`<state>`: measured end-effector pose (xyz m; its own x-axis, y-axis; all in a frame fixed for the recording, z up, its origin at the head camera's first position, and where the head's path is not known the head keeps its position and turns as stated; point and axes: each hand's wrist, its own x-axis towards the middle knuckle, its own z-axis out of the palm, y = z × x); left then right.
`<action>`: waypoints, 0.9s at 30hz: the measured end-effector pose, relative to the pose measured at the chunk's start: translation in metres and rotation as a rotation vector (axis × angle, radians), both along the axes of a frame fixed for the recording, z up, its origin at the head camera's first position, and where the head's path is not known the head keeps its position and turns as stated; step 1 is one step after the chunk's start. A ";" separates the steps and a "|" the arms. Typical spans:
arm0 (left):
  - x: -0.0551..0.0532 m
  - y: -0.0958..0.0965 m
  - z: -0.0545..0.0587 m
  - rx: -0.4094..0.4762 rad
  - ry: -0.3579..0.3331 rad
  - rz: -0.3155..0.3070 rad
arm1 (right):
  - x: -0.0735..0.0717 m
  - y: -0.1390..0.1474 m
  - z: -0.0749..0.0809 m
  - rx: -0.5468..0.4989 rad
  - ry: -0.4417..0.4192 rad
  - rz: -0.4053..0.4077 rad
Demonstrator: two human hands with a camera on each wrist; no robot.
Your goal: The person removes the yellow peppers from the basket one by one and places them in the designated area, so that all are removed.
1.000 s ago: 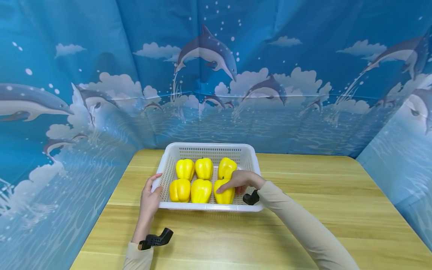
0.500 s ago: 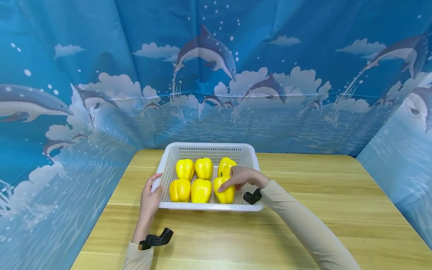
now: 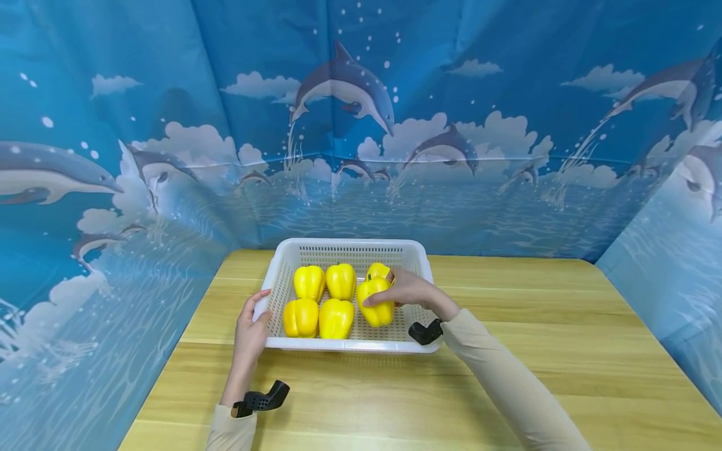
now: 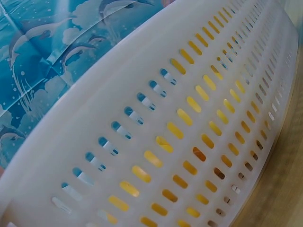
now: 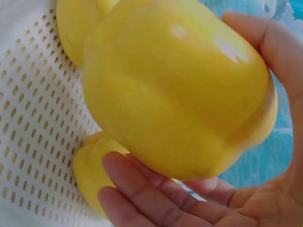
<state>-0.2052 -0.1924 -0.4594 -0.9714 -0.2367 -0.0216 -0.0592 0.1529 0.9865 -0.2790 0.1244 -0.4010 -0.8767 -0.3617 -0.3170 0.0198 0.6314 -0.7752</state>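
In the head view my right hand (image 3: pixel 413 289) grips a yellow bell pepper (image 3: pixel 375 304), raised off the floor of the white plastic basket (image 3: pixel 352 345). The right wrist view has this bell pepper (image 5: pixel 175 90) up close, the thumb on one side and the fingers curled on the other. Partly hidden behind it is another yellow bell pepper (image 3: pixel 378 270). My left hand (image 3: pixel 251 327) holds the left rim of the basket, fingers towards the back and thumb nearer the front. Yellow shows through the slots of the basket wall (image 4: pixel 137 142) in the left wrist view.
Several more yellow bell peppers (image 3: pixel 336 319) stand in two rows in the left and middle of the basket. Beneath it lies a wooden table (image 3: pixel 507 351). A blue dolphin-printed curtain (image 3: pixel 361 200) hangs right behind the table's back edge.
My right hand has lifted the front right bell pepper up from the basket floor and slightly back, now overlapping the one behind. The left hand stays put.
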 end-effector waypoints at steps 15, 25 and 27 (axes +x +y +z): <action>0.002 0.001 0.001 0.001 0.002 -0.001 | 0.017 0.008 0.017 -0.011 0.258 -0.139; 0.002 0.001 0.001 -0.002 0.004 -0.001 | 0.026 0.021 0.020 -0.123 0.349 -0.239; 0.002 0.001 0.001 -0.001 0.004 -0.003 | 0.026 0.025 0.020 -0.145 0.370 -0.263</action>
<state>-0.2037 -0.1916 -0.4581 -0.9721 -0.2340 -0.0177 -0.0550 0.1538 0.9866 -0.2530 0.1491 -0.3813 -0.9890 -0.1295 0.0709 -0.1292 0.5266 -0.8402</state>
